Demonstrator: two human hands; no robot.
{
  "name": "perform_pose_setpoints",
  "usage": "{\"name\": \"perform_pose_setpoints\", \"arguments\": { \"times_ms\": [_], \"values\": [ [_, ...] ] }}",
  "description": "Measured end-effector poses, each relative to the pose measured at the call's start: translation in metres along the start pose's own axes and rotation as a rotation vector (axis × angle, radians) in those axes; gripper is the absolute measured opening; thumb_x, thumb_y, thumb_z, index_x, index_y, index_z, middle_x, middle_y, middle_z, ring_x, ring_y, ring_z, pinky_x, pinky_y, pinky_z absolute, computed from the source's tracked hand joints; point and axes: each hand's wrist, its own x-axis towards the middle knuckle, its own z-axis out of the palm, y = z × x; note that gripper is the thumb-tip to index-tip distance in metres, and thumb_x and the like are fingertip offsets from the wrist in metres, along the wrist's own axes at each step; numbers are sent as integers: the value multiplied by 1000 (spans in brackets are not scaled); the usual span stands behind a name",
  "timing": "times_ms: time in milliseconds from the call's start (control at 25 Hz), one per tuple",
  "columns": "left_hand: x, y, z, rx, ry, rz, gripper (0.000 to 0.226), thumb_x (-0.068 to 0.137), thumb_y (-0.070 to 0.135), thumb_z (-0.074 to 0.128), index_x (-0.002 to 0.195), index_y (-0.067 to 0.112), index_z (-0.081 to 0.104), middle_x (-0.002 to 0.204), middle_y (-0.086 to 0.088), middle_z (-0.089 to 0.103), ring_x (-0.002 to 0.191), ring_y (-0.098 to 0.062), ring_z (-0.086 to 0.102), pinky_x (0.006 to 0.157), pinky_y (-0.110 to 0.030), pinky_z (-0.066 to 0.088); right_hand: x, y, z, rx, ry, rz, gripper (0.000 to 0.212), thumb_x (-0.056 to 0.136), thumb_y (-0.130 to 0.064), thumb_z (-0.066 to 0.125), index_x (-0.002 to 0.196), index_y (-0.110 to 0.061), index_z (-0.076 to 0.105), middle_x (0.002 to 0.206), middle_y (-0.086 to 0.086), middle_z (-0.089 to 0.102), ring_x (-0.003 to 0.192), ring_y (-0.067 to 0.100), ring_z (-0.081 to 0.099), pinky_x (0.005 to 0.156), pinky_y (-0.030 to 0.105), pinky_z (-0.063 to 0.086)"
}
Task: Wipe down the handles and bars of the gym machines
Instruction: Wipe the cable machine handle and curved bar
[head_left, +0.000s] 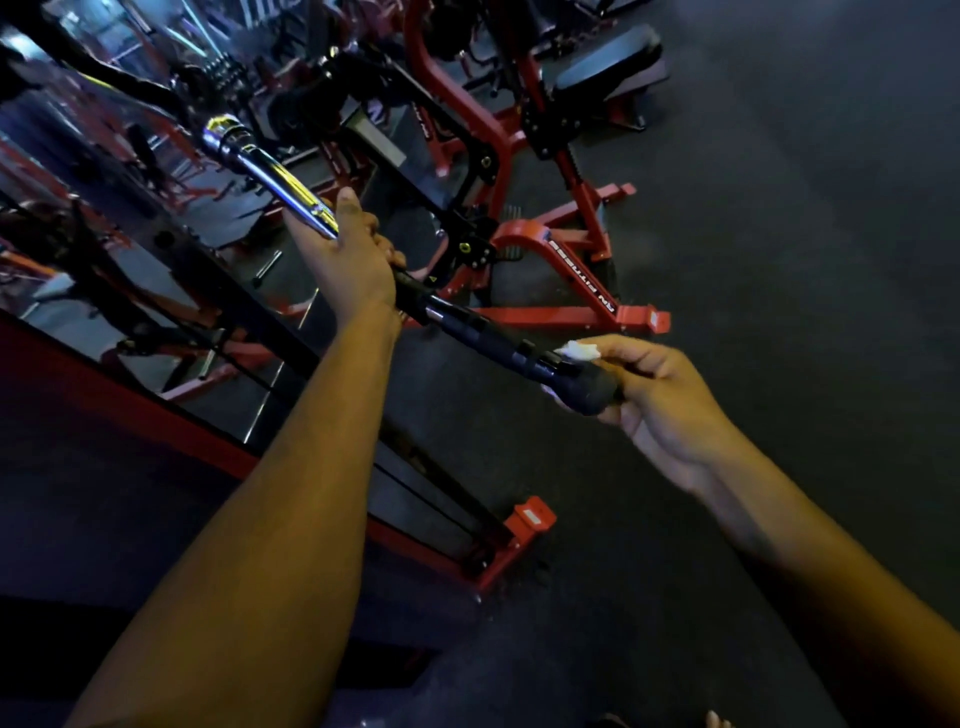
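A long pull-down bar (270, 174) runs from upper left to centre right, chrome in the middle with a black rubber grip (519, 356) at its near end. My left hand (353, 254) grips the bar where chrome meets black. My right hand (660, 389) is curled around the end of the black grip and pinches a small white wipe (579, 351) against it. The far end of the bar fades into dark machine parts.
A red-framed machine (571, 260) with a black padded seat (608, 65) stands ahead on the dark rubber floor (779, 234). A mirrored wall (104, 249) and red frame base (524, 519) lie to the left. Open floor stretches right.
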Motion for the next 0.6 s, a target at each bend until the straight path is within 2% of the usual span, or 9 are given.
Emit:
{"name": "perform_pose_setpoints", "arguments": {
  "times_ms": [80, 200, 320, 400, 480, 520, 600],
  "values": [
    [0, -1, 2, 1, 15, -3, 47, 106, 16, 52, 146, 3, 32, 63, 3, 47, 44, -9, 38, 41, -26, 38, -5, -17, -7, -442, 42, -308, 32, 93, 9, 58, 95, -16, 79, 104, 3, 76, 103, 15, 71, 86, 26, 56],
    [2, -2, 0, 11, 20, -6, 52, 106, 22, 55, 148, 3, 31, 62, 4, 48, 45, -9, 38, 42, -26, 39, -26, -21, -4, -1037, -98, -751, 19, 91, -1, 64, 103, -8, 77, 113, 3, 69, 113, 13, 64, 99, 24, 49],
    [0, 0, -2, -18, 1, -27, 55, 105, 25, 56, 150, 7, 31, 63, 4, 48, 46, -9, 38, 43, -26, 39, -43, 7, -8, -1273, -210, -954, 25, 96, -1, 62, 120, 1, 71, 129, 13, 63, 133, 25, 53, 112, 32, 42],
    [-3, 2, -1, -47, -1, -50, 55, 105, 26, 57, 152, 15, 30, 64, 3, 48, 47, -9, 38, 44, -26, 38, -46, 13, -14, -1211, -127, -977, 27, 94, 3, 66, 121, 5, 69, 130, 17, 61, 134, 29, 52, 113, 37, 42],
    [-4, 3, 2, -64, 13, -72, 49, 105, 26, 57, 147, 20, 33, 66, 2, 47, 46, -9, 38, 44, -25, 38, -45, 11, -15, -1038, 68, -878, 23, 91, 7, 66, 113, 4, 71, 125, 13, 64, 127, 25, 59, 108, 35, 46],
    [-5, 3, 2, -69, 26, -72, 46, 105, 25, 57, 144, 20, 34, 66, 1, 47, 46, -9, 38, 44, -25, 38, -43, 11, -12, -904, 173, -766, 20, 91, 8, 66, 109, 1, 73, 120, 10, 68, 119, 22, 64, 103, 34, 50],
    [-5, 2, 2, -69, 43, -46, 47, 105, 25, 56, 145, 13, 35, 65, 2, 47, 45, -9, 38, 43, -25, 38, -40, 12, -2, -463, 327, -372, 17, 94, 6, 64, 98, -5, 74, 107, 6, 73, 105, 23, 71, 89, 35, 59]
  ]
}}
